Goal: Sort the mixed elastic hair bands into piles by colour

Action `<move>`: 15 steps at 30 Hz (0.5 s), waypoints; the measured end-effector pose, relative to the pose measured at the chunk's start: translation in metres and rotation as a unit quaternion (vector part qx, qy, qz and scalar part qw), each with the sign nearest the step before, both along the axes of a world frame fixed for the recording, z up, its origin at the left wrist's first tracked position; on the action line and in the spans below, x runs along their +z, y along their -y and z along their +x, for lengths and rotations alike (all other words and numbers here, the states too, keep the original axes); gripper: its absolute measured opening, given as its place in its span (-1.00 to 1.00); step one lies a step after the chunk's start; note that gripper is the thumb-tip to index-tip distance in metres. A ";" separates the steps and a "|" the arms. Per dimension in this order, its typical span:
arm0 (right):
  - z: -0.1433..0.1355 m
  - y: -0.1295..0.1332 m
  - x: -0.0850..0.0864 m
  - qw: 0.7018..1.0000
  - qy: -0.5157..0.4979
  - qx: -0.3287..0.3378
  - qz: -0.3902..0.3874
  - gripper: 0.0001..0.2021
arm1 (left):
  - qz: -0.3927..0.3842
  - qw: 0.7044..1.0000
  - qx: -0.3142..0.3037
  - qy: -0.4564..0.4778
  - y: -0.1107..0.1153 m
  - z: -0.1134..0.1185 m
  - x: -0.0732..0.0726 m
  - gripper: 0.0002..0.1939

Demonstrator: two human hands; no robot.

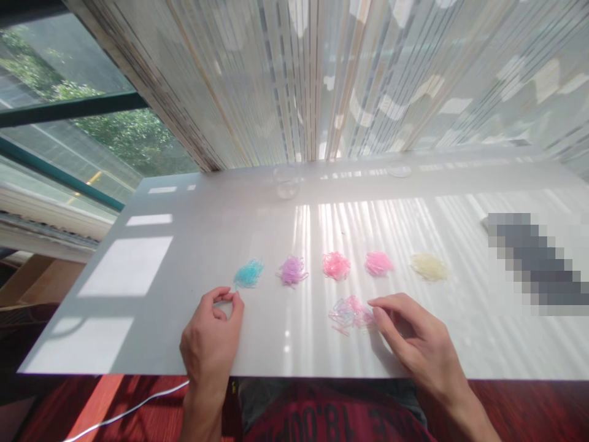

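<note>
A row of small heaps of thin loops, like little rubber bands, lies on the white table: blue [249, 274], purple [292, 271], coral pink [335, 266], bright pink [380, 263] and pale yellow [429, 267]. Nearer to me is a loose heap of mixed colours [350, 312]. My left hand [215, 331] is closed in a pinch at the near edge of the blue heap, a thin blue loop showing at the fingertips. At the right edge of the mixed heap, my right hand [411, 334] has thumb and forefinger pinched; what they hold is too small to tell.
Two clear round containers or lids [288, 184] [399, 170] stand along the back of the table [193, 239]. A blurred-out dark object [536, 258] lies at the right. Behind the table hangs a striped curtain [294, 80], with a window at the left. A white cable [133, 408] runs below the front edge.
</note>
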State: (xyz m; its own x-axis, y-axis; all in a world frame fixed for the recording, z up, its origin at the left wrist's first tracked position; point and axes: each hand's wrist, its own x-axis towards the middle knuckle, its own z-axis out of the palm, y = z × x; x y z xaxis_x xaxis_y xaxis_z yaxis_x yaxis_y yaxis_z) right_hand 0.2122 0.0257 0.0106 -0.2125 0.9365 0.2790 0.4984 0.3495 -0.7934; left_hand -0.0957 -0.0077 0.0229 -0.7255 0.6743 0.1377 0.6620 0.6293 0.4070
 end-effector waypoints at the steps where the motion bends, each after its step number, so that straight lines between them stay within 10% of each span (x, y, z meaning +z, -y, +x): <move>1: 0.000 0.000 0.000 1.000 0.002 -0.001 0.000 -0.90 | 0.005 1.000 0.003 -0.008 0.000 0.000 -0.001 -0.74; 15: -0.001 -0.002 0.000 1.000 0.005 0.002 0.004 -0.91 | 0.085 0.994 -0.003 0.064 -0.007 0.008 0.001 -0.69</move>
